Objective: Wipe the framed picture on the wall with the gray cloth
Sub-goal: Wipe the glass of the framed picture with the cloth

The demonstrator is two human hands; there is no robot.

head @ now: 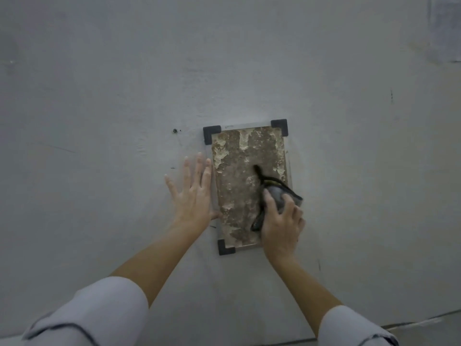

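Wiping is under way: the person's right hand (280,221) presses a bunched gray cloth (279,193) against the lower right part of the framed picture (239,181), which hangs on the pale wall (99,96). Fingers curl round the cloth, closed on it, thumb on the side nearer the picture's middle. A dark tail of cloth sticks up over the mottled brown print, and another hangs down beside the thumb.

The left hand (193,191) lies flat and open, fingers spread and pointing up, mostly on the wall, with its inner edge touching the picture's left edge. It looks like bracing, so the frame does not swing.

Black corner pieces show at top left (211,134), top right (280,127) and bottom left (225,247); the bottom right one is hidden behind the right hand. A small screw (174,130) sits in the wall, left of the picture's top.

Both forearms reach up from pale rolled sleeves (99,313).

Step, as I judge it: mid-wipe. The upper half has no cloth on it now. Next move likely calls for sliding the cloth up or across, with steady light pressure, left hand holding the frame.
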